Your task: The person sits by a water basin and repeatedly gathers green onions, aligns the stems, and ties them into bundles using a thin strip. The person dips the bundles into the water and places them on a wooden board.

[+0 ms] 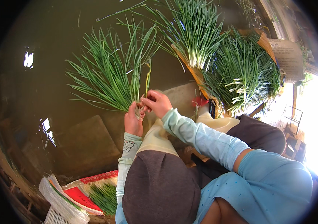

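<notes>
My left hand (133, 119) is closed round the white stem ends of a bunch of green garlic chives (111, 81), whose leaves fan out over brown water. Beside it my right hand (156, 103) pinches a thin yellowed leaf (148, 77) at the edge of the bunch; the fingertips of both hands nearly meet. At the upper right lies another bunch of chives (199, 36), white ends towards me. Right of it a large heap of chives (245, 67) rests on an orange-brown sheet (192, 75).
Murky water (49, 92) spreads ahead and left, over submerged slabs (91, 142). At the lower left are more chives (104, 196) on a red and white printed sack (80, 198), a clear plastic wrap (59, 198) and a white plastic basket (55, 217). A printed sack (286, 58) lies far right.
</notes>
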Available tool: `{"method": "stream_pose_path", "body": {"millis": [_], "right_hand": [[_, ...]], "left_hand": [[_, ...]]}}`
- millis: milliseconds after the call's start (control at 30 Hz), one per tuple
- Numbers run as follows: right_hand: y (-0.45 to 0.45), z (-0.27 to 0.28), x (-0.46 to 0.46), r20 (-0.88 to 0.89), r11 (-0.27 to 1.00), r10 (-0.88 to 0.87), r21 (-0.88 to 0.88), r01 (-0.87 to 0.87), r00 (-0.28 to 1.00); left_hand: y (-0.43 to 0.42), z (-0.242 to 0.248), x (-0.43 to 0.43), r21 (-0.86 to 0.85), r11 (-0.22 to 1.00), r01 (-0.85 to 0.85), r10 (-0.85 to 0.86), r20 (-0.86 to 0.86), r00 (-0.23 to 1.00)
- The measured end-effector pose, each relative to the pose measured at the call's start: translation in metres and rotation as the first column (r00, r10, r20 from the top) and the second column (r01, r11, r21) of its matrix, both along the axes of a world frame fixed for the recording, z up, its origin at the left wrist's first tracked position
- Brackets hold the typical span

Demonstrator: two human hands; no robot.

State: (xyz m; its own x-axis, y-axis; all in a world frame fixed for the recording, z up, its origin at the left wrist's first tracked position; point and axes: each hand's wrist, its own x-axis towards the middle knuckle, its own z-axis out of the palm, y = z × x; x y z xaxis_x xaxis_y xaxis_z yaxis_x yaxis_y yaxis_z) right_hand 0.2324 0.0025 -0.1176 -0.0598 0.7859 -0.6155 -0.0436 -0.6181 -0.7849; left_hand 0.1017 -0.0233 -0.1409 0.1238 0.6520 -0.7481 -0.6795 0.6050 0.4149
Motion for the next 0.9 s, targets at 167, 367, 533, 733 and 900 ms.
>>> {"method": "stream_pose_path", "body": {"millis": [167,367,533,733,900], "right_hand": [[-0.022,0.026,0.010,-0.076,0.997,0.066,-0.026,-0.068,0.995],[0.051,0.065,0.080,-0.088,0.955,-0.009,0.295,0.035,0.996],[0.138,0.043,0.147,-0.436,0.711,-0.606,0.077,0.699,0.665],[0.120,-0.051,0.063,-0.066,0.952,-0.211,-0.243,0.189,0.975],[0.133,-0.073,0.040,-0.193,0.941,-0.300,-0.223,0.256,0.934]], "left_hand": [[0.001,0.003,0.000,-0.007,1.000,0.027,-0.027,-0.012,1.000],[0.001,-0.001,-0.005,-0.011,1.000,0.002,-0.001,0.067,0.998],[-0.001,-0.002,-0.005,0.001,1.000,0.015,-0.015,0.117,0.993],[-0.002,0.000,-0.006,0.013,1.000,0.019,-0.020,0.138,0.990],[0.000,0.010,-0.019,-0.101,0.987,0.125,-0.110,0.143,0.984]]}}
